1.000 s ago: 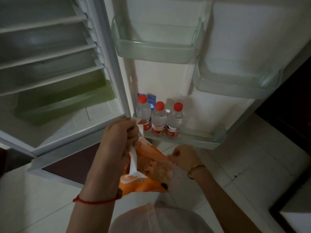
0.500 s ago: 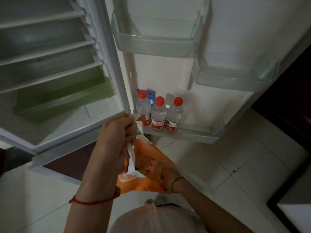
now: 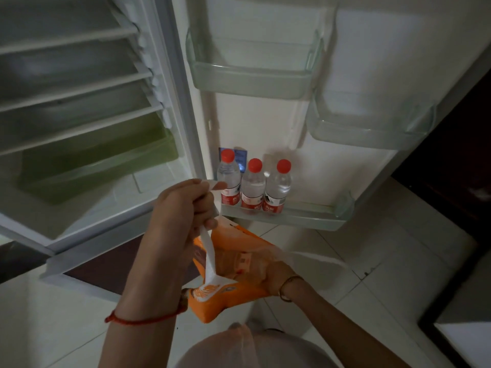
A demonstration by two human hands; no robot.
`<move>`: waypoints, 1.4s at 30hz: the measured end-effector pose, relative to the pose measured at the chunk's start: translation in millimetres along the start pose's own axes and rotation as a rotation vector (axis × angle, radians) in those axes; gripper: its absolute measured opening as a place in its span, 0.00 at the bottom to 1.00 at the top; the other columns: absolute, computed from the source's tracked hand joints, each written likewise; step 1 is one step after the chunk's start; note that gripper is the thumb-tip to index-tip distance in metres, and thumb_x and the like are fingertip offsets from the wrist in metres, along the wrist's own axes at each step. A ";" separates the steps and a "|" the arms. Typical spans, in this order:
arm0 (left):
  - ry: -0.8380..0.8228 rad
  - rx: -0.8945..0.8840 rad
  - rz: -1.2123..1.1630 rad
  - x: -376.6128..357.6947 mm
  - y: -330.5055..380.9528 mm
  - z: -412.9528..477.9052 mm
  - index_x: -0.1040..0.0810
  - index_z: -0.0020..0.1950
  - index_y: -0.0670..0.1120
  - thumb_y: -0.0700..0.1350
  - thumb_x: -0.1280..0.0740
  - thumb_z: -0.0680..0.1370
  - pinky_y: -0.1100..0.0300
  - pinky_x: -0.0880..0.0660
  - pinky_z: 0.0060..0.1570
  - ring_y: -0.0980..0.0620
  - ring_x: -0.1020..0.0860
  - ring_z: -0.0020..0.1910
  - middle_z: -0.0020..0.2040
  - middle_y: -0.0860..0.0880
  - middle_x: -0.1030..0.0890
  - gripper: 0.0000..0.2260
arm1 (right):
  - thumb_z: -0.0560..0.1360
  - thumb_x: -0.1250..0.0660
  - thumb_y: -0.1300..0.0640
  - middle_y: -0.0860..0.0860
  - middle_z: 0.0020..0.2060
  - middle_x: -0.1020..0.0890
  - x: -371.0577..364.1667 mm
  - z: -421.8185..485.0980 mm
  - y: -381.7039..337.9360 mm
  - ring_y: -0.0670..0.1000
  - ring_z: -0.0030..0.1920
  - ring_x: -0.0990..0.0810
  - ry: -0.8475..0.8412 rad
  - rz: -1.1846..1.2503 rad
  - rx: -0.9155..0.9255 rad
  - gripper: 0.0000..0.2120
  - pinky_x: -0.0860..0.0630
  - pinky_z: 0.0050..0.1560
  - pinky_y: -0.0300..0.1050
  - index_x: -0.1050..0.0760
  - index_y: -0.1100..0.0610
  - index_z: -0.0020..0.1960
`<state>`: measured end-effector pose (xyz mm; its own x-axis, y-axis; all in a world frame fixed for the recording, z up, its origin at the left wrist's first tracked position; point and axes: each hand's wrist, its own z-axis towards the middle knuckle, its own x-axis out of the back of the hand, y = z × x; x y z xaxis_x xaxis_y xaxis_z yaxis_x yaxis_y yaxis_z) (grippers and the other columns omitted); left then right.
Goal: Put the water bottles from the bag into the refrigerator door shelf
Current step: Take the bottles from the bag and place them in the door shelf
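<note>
Pale floor tiles (image 3: 372, 261) lie below the open fridge. Three clear red-capped water bottles (image 3: 254, 184) are stood at the left end of the bottom door shelf (image 3: 313, 216). The orange plastic bag (image 3: 233, 285) is gripped by its white handle in the left hand (image 3: 183, 208); the right hand (image 3: 273, 272) is sunk inside it, its grip hidden, so more bottles seem left.

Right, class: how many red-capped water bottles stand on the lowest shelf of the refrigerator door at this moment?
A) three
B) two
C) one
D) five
A: three red-capped water bottles stand side by side on the lowest door shelf, near its hinge end.
</note>
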<state>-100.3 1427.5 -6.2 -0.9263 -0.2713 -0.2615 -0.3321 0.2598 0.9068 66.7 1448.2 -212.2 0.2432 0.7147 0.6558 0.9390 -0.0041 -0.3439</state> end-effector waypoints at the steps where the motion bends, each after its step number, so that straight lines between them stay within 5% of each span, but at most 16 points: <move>1: -0.006 0.001 0.000 0.8 -0.1 1.1 0.28 0.42 0.40 0.37 0.46 0.81 0.68 0.38 0.18 0.60 0.42 0.16 0.21 0.55 0.41 0.11 | 0.80 0.42 0.56 0.54 0.49 0.25 2.5 3.8 -0.9 0.52 0.49 0.22 0.044 0.012 0.026 0.12 0.30 0.48 0.35 0.25 0.58 0.58; 4: -0.038 0.006 -0.001 0.6 -1.4 4.5 0.28 0.52 0.41 0.37 0.46 0.81 0.68 0.37 0.19 0.60 0.42 0.16 0.20 0.55 0.40 0.07 | 0.75 0.32 0.53 0.49 0.41 0.26 12.7 1.4 -7.6 0.53 0.49 0.23 0.131 0.059 0.051 0.04 0.30 0.47 0.37 0.26 0.50 0.42; 7: -0.052 0.019 -0.016 0.0 -3.3 7.8 0.28 0.52 0.40 0.37 0.46 0.81 0.66 0.37 0.19 0.59 0.42 0.17 0.21 0.55 0.40 0.07 | 0.72 0.29 0.48 0.53 0.53 0.19 26.3 -5.1 -13.8 0.54 0.57 0.21 0.258 0.114 0.074 0.19 0.26 0.57 0.45 0.23 0.55 0.59; 10: -0.076 0.053 -0.030 -1.7 -6.2 10.4 0.31 0.56 0.44 0.37 0.45 0.80 0.66 0.37 0.19 0.59 0.42 0.18 0.22 0.54 0.40 0.07 | 0.70 0.30 0.46 0.54 0.46 0.20 41.3 -14.3 -16.3 0.55 0.51 0.20 0.373 0.112 0.052 0.16 0.25 0.47 0.44 0.26 0.55 0.51; 13: -0.102 0.086 -0.031 -7.6 -9.0 11.0 0.25 0.46 0.36 0.37 0.46 0.81 0.66 0.37 0.18 0.59 0.42 0.18 0.23 0.53 0.40 0.11 | 0.71 0.31 0.49 0.50 0.39 0.25 54.7 -27.1 -12.8 0.53 0.44 0.21 0.476 0.134 0.041 0.13 0.30 0.38 0.38 0.33 0.54 0.44; 16: -0.111 0.082 -0.029 -18.9 -9.7 12.6 0.26 0.37 0.43 0.36 0.45 0.81 0.66 0.37 0.18 0.58 0.41 0.18 0.24 0.52 0.39 0.15 | 0.70 0.29 0.47 0.52 0.37 0.22 72.0 -50.6 -8.8 0.52 0.41 0.21 0.615 0.245 0.035 0.14 0.29 0.37 0.39 0.29 0.56 0.44; 20: -0.125 0.070 0.025 -31.5 -8.3 22.0 0.22 0.52 0.36 0.37 0.44 0.81 0.66 0.36 0.19 0.59 0.40 0.18 0.22 0.54 0.38 0.11 | 0.70 0.28 0.47 0.47 0.36 0.22 101.9 -81.1 -1.4 0.44 0.36 0.25 0.771 0.365 -0.004 0.14 0.34 0.32 0.32 0.29 0.53 0.45; 25: -0.108 0.045 0.057 -39.1 -5.4 33.7 0.26 0.61 0.30 0.36 0.44 0.81 0.67 0.37 0.19 0.59 0.40 0.16 0.20 0.55 0.38 0.14 | 0.72 0.28 0.49 0.51 0.41 0.17 130.5 -104.1 4.2 0.50 0.41 0.19 0.921 0.436 0.018 0.14 0.30 0.34 0.34 0.25 0.55 0.52; 28: -0.095 0.026 0.051 -40.1 -7.1 39.8 0.26 0.60 0.39 0.36 0.44 0.81 0.66 0.37 0.19 0.59 0.40 0.16 0.20 0.55 0.38 0.11 | 0.73 0.29 0.48 0.48 0.42 0.17 141.6 -114.1 8.4 0.49 0.43 0.19 1.020 0.439 0.054 0.14 0.31 0.35 0.34 0.24 0.54 0.54; 30: -0.064 0.027 0.050 -39.6 -9.2 43.3 0.24 0.57 0.35 0.36 0.44 0.81 0.66 0.37 0.18 0.59 0.41 0.17 0.20 0.55 0.39 0.11 | 0.73 0.29 0.47 0.46 0.42 0.19 148.4 -116.9 11.9 0.48 0.43 0.20 1.085 0.467 0.087 0.16 0.29 0.38 0.35 0.25 0.54 0.56; 34: -0.035 0.017 0.012 -41.2 -15.0 46.1 0.20 0.41 0.39 0.35 0.45 0.81 0.65 0.38 0.19 0.58 0.42 0.18 0.22 0.53 0.40 0.15 | 0.73 0.30 0.50 0.49 0.41 0.19 153.6 -105.6 18.4 0.45 0.39 0.23 1.164 0.452 0.177 0.15 0.31 0.35 0.26 0.26 0.56 0.55; 38: -0.026 0.041 -0.019 -45.4 -16.7 44.7 0.24 0.23 0.47 0.36 0.44 0.80 0.64 0.40 0.21 0.58 0.43 0.18 0.23 0.53 0.41 0.26 | 0.75 0.31 0.51 0.54 0.40 0.18 155.9 -72.3 28.5 0.54 0.39 0.19 1.190 0.411 0.219 0.14 0.24 0.37 0.42 0.28 0.58 0.54; 40: -0.024 0.038 -0.009 -47.8 -17.3 44.6 0.22 0.23 0.47 0.36 0.44 0.80 0.65 0.40 0.21 0.58 0.42 0.18 0.22 0.53 0.40 0.27 | 0.75 0.31 0.51 0.54 0.41 0.18 158.2 -52.2 34.6 0.56 0.40 0.18 1.165 0.389 0.210 0.14 0.21 0.40 0.49 0.29 0.57 0.55; 42: -0.018 0.034 0.007 -51.9 -18.3 44.6 0.18 0.35 0.44 0.37 0.44 0.81 0.64 0.40 0.22 0.58 0.42 0.18 0.22 0.54 0.40 0.20 | 0.76 0.32 0.51 0.54 0.41 0.17 159.6 -32.8 42.0 0.56 0.40 0.18 1.143 0.360 0.192 0.13 0.21 0.40 0.49 0.29 0.57 0.55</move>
<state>-54.1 1478.2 -24.0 -0.9315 -0.2526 -0.2616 -0.3313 0.2929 0.8969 152.9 1539.2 -100.0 0.6478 -0.3359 0.6838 0.7460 0.0978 -0.6587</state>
